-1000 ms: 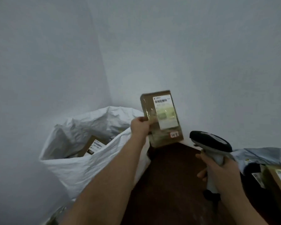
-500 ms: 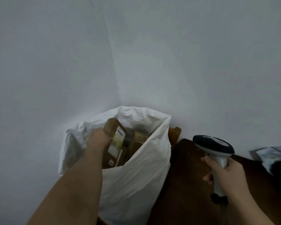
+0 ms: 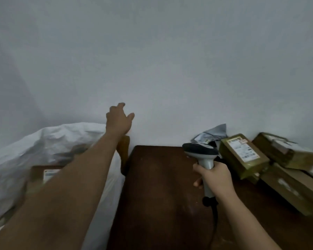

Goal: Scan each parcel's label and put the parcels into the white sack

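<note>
Left hand (image 3: 118, 120) is hanging empty, fingers loose, above the white sack (image 3: 49, 141), while right hand (image 3: 214, 176), gripping the scanner (image 3: 200, 152), is sitting nearer the parcels (image 3: 244, 156) at the tabletop's (image 3: 161, 186) far right corner.

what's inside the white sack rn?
In the white sack, one brown parcel with a white label shows. The left forearm and the sack's folds cover the rest, so a count isn't possible.

The sack (image 3: 49, 141) stands left of the worktop (image 3: 161, 186), a parcel (image 3: 43, 174) lying in it. More parcels (image 3: 242, 156) are stacked on the worktop's right side, against the wall (image 3: 170, 69).
</note>
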